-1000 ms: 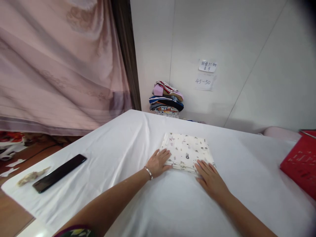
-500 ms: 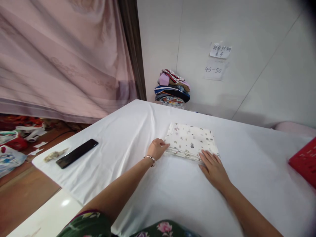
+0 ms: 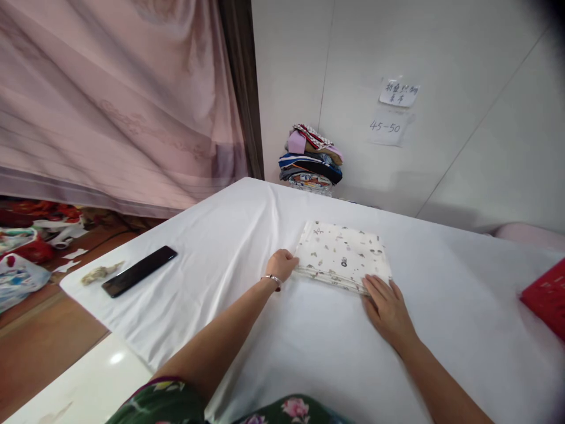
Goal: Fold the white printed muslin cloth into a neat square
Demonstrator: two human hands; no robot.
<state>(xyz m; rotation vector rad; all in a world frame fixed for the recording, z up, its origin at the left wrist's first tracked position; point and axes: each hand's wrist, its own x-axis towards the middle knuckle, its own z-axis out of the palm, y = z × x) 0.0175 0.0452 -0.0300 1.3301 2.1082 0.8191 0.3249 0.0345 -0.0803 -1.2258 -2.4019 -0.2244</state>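
A neatly folded cream cloth (image 3: 342, 253) with small scattered prints lies on the white-covered table, its layers showing along the near edge. At its near left corner is my left hand (image 3: 281, 266), wearing a bracelet, with fingers closed on the corner in a pinch. My right hand (image 3: 388, 309) rests at the near right corner. Its fingers are stretched out over the top of the cloth, and its thumb lies by the front edge.
A black phone (image 3: 139, 271) and a small crumpled scrap (image 3: 101, 273) lie at the table's left. Stacked folded fabrics (image 3: 311, 159) stand behind the far edge. A red object (image 3: 547, 300) sits at the right. A pink curtain (image 3: 119, 106) hangs at the left.
My right hand has shifted slightly right and toward me, to the cloth's near right corner. The left fingers have closed more at the left corner. The view has shifted slightly.
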